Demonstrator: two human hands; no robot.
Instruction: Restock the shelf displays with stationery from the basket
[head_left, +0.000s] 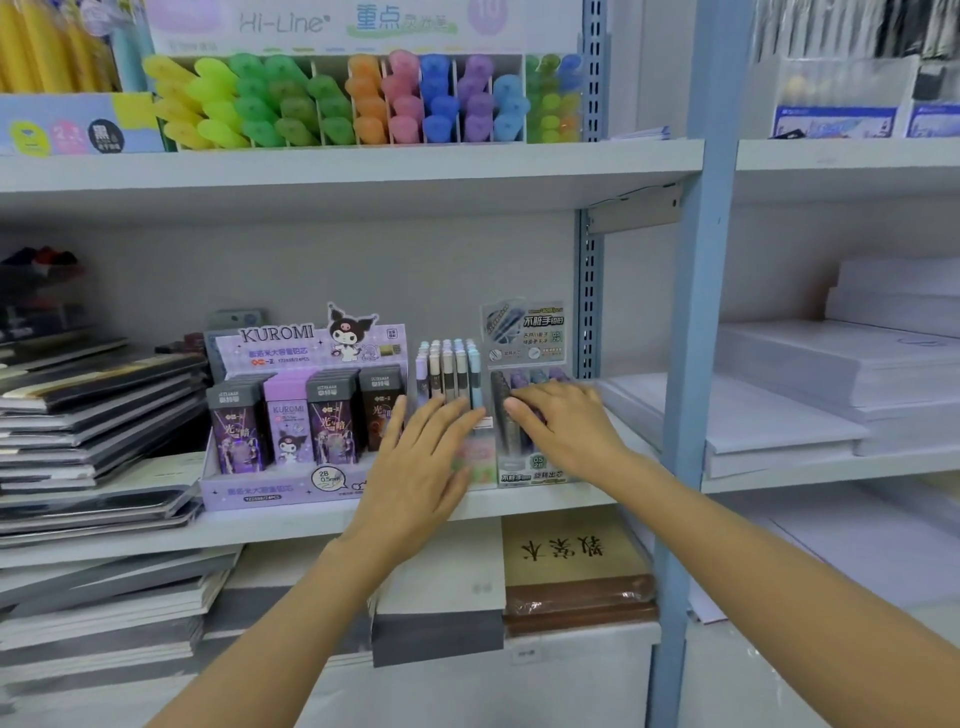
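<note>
On the middle shelf (291, 525) stand three displays side by side: a purple Kuromi lead-refill box (291, 410), a narrow box of pastel pencils (451, 374) and a clear display of lead tubes (524, 332). My left hand (421, 462) lies flat with straight fingers against the front of the pastel pencil box. My right hand (566, 421) rests on the front of the lead tube display, its fingers lying over the tubes. No basket is in view.
Stacked notebooks (93, 415) fill the shelf's left end. Coloured highlighters (363, 98) line the shelf above. A blue upright post (696, 332) divides off the right bay, which holds white paper reams (810, 395). More books (576, 566) lie on the shelf below.
</note>
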